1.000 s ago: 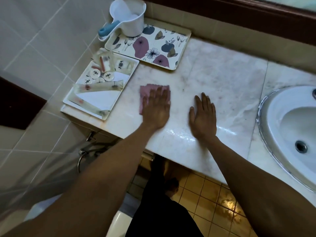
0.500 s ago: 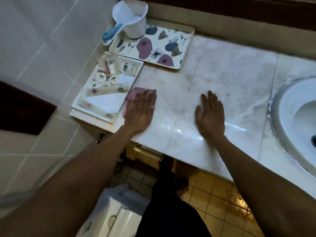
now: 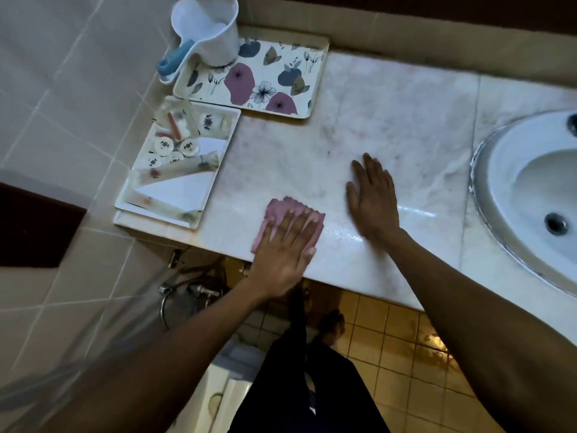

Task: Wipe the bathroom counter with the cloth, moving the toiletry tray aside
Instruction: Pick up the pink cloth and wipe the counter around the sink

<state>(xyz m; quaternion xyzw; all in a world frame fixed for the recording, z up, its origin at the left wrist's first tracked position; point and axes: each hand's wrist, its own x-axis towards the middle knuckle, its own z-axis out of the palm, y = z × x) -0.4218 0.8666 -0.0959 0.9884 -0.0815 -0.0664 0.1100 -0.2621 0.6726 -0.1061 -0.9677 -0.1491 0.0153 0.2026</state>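
Your left hand (image 3: 282, 245) lies flat, with the fingers spread, on the pink cloth (image 3: 281, 210) and presses it against the marble table (image 3: 406, 126). This grip is open; the palm holds the cloth down and the fingers do not close around it. The cloth is at the near edge of the table, and the heel of your hand reaches a little over that edge. Your right hand (image 3: 371, 198) also lies flat and open on the bare marble, just to the right of the cloth, and it holds nothing. A wet shiny streak runs on the table beside this hand.

The white toiletry tray (image 3: 215, 170) stands at the left end of the table, close to the tiled wall, with its near corner at the near left corner of the table. It carries small round items and long wrapped packets. It is near the cloth but does not touch it. Behind it, at the far left corner, lies a flowered tray (image 3: 281, 73), and a white scoop with a blue handle (image 3: 212, 29) stands on its left end. The sink (image 3: 530, 182) is set into the right end of the table.
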